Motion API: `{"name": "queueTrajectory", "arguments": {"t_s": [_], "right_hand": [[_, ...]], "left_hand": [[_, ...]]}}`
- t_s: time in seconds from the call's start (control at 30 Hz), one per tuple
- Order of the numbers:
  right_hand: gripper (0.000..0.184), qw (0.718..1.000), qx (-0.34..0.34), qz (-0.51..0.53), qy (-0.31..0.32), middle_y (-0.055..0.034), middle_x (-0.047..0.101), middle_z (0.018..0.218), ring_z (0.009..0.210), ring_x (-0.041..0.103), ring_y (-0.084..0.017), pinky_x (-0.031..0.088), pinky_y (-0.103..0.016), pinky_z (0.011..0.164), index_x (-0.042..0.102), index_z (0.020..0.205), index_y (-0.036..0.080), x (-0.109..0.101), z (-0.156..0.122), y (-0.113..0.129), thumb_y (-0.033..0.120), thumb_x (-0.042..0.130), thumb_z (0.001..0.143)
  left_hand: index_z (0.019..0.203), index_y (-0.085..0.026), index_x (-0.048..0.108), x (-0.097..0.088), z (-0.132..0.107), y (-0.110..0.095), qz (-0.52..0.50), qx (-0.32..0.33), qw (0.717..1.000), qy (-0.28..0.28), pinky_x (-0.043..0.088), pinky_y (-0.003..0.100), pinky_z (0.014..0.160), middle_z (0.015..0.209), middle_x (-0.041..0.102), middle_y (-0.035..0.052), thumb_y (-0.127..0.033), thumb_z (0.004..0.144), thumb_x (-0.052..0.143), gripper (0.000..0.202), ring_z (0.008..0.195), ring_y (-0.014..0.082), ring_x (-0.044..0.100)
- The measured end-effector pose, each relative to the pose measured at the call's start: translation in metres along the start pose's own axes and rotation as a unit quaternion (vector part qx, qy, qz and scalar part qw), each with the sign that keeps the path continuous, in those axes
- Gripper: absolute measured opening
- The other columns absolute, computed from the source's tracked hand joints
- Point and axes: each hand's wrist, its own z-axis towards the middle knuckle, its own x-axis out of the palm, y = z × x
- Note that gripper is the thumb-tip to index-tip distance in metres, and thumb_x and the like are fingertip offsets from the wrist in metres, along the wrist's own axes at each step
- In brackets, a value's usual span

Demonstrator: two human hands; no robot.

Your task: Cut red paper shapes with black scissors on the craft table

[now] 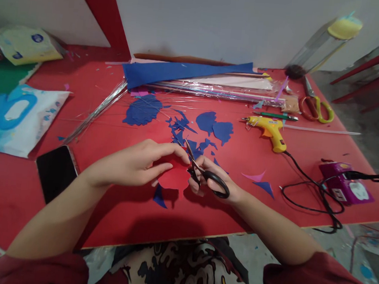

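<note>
A red cutout piece [173, 179], thin with a wavy edge, is pinched between the fingers and thumb of my left hand [144, 162]. My right hand [217, 180] grips the black-handled scissors [217, 184], their blades pointing up and left beside the red piece. The blades' contact with its edge is partly hidden by my fingers. Blue scraps [180, 126] lie just beyond my hands. Two blue leaf-like cutouts [214, 126] rest to the right of these, and a stack of similar blue cutouts [143, 109] sits to the left.
A yellow glue gun [266, 130] lies at right, its cord running toward a purple power box [347, 184]. Other scissors [317, 106] are behind it. A phone [56, 172] and wipes pack [22, 118] lie left. Blue sheet [189, 73] and wires [97, 109] lie behind.
</note>
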Motion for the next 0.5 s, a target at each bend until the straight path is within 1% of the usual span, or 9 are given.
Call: {"name": "queueTrajectory", "arguments": {"t_s": [0.2, 0.37, 0.5], "right_hand": [[0.037, 1.0, 0.003, 0.011, -0.014, 0.0055, 0.045, 0.066, 0.052, 0.041, -0.006, 0.029, -0.019, 0.046, 0.042, 0.089, 0.02, 0.0011, 0.0004, -0.0005, 0.047, 0.065, 0.077], [0.031, 1.0, -0.011, 0.027, -0.011, 0.0049, 0.045, 0.067, 0.053, 0.04, -0.006, 0.03, -0.018, 0.045, 0.045, 0.088, 0.021, 0.0007, 0.0008, -0.0025, 0.042, 0.065, 0.079], [0.03, 0.999, -0.01, 0.035, -0.012, 0.0051, 0.043, 0.067, 0.053, 0.038, -0.006, 0.03, -0.017, 0.045, 0.046, 0.088, 0.021, 0.0008, 0.0013, -0.0024, 0.041, 0.065, 0.079]], "left_hand": [[0.105, -0.015, 0.055, 0.0005, 0.001, 0.0002, 0.004, -0.001, 1.0, -0.001, 0.044, 0.016, 0.069, 0.094, 0.067, 0.0032, -0.007, 0.087, 0.042, 0.023, 0.074, 0.007, 0.062], [0.103, -0.015, 0.055, 0.001, 0.0014, -0.0005, 0.006, 0.0, 1.0, -0.004, 0.044, 0.016, 0.069, 0.091, 0.067, 0.0032, -0.007, 0.087, 0.042, 0.022, 0.075, 0.0082, 0.062], [0.105, -0.015, 0.055, 0.0014, 0.0018, 0.0002, 0.004, -0.002, 1.0, -0.002, 0.044, 0.017, 0.071, 0.089, 0.067, 0.0028, -0.007, 0.087, 0.041, 0.023, 0.075, 0.0086, 0.062]]}}
